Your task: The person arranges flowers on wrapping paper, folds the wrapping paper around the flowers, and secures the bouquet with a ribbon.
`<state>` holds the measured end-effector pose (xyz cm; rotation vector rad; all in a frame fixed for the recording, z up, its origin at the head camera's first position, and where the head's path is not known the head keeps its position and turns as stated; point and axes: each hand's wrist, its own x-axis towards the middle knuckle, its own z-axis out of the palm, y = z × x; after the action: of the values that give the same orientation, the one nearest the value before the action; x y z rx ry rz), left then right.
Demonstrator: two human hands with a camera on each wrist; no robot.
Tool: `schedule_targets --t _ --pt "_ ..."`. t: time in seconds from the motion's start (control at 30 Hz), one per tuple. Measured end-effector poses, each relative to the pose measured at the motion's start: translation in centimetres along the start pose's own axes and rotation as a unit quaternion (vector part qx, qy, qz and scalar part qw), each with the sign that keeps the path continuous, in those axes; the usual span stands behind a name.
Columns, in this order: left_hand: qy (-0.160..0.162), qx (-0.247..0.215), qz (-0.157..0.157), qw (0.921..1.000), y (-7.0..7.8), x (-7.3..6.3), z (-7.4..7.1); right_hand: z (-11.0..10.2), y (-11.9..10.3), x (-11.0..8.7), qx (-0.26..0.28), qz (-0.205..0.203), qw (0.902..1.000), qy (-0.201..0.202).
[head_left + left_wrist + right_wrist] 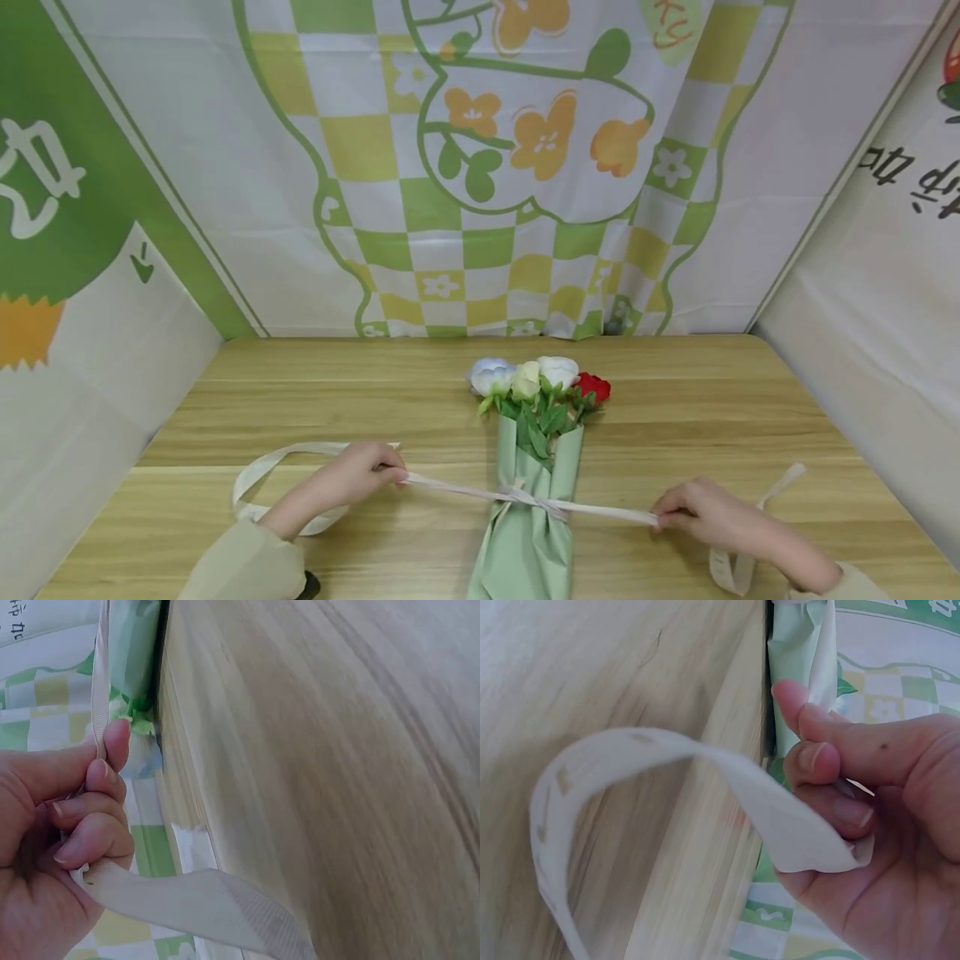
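A bouquet in pale green wrapping paper [521, 550] lies on the wooden table, its flowers [528, 379] pointing away: bluish-white, cream, white and red. Round the middle of the wrap runs a whitish ribbon [607, 510], crossed over itself at the front and stretched out to both sides. My left hand [352, 477] pinches one length of it between thumb and fingers, left of the bouquet. On the other side my right hand [708, 515] pinches the opposite length. Loose ribbon trails from the left palm [187, 900] and from the right palm [795, 832].
The left ribbon tail [262, 475] loops over the table [337, 400]; the right tail [731, 571] curls beside the right forearm. Behind the table's far edge hangs a patterned cloth [435, 283]. Fabric walls rise at the left [97, 417] and right [862, 317].
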<state>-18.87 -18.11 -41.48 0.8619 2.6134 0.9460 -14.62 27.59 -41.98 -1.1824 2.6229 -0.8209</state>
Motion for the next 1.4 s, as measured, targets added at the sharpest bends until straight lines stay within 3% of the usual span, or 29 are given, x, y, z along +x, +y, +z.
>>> schedule_targets --t 0.2,0.47,0.77,1.0,1.17,1.4 --pt "0.016 0.031 -0.009 0.9993 -0.3 -0.4 -0.4 -0.1 0.4 -0.5 -0.001 -0.001 1.0000 -0.005" --pt "0.013 0.039 -0.012 0.9991 -0.4 -1.2 -1.0 -0.6 1.0 -1.2 0.009 0.027 0.9994 -0.019" --pt "-0.038 0.056 0.001 0.9977 -0.8 -2.4 -1.1 -1.6 1.3 -1.2 0.028 0.109 0.9931 -0.035" --pt "-0.078 0.029 0.002 0.9965 -0.9 -2.6 -1.1 -1.9 1.4 -1.1 -0.024 0.130 0.9911 -0.013" --pt "-0.064 0.020 -0.016 0.9976 -1.1 -2.8 -1.5 -1.9 1.7 -1.4 -0.029 0.123 0.9919 -0.010" --pt "-0.042 0.055 -0.014 0.9975 -1.7 -3.0 -2.2 -1.6 2.2 -1.9 -0.005 0.119 0.9925 -0.025"
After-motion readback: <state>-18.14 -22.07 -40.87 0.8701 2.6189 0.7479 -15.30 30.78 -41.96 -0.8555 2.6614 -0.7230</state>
